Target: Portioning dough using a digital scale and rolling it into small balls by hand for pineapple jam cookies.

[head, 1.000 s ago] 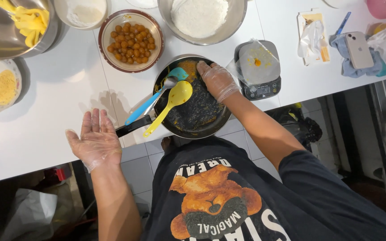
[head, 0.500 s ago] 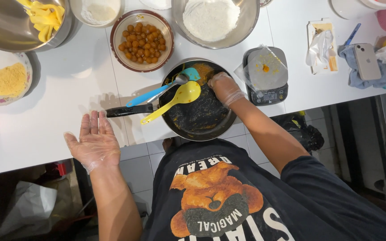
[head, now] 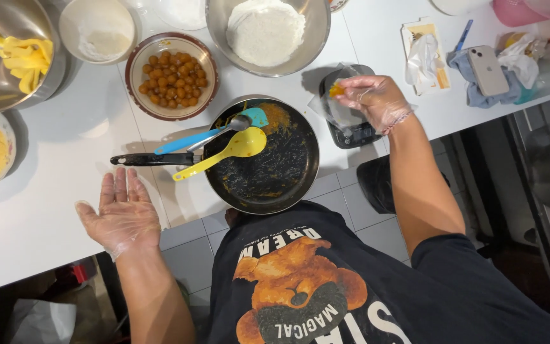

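My right hand [head: 373,99], gloved in thin clear plastic, has left the frying pan [head: 268,172] where it rested half a second ago and now hovers above the kitchen scale [head: 351,130], fingers pinched shut on a small orange ball [head: 337,90] of filling. My left hand [head: 122,213], also gloved, stays open and palm up, fingers spread, flat on the white surface [head: 52,191] near its front edge. The dark pan hangs partly over that edge, smeared with orange-brown residue, its black handle [head: 151,159] pointing left; a blue spatula [head: 214,134], a metal spoon and a yellow spoon [head: 221,153] lie across its rim. The scale sits just beside the pan, close to the edge, a clear plastic sheet over its plate. Bare surface opens between my left hand and the bowls behind: a brown-rimmed bowl of orange balls [head: 172,76], a steel bowl of white dough rounds [head: 265,28], a steel bowl of yellow strips [head: 7,54]. A phone [head: 488,70] lies on a blue cloth at far right.
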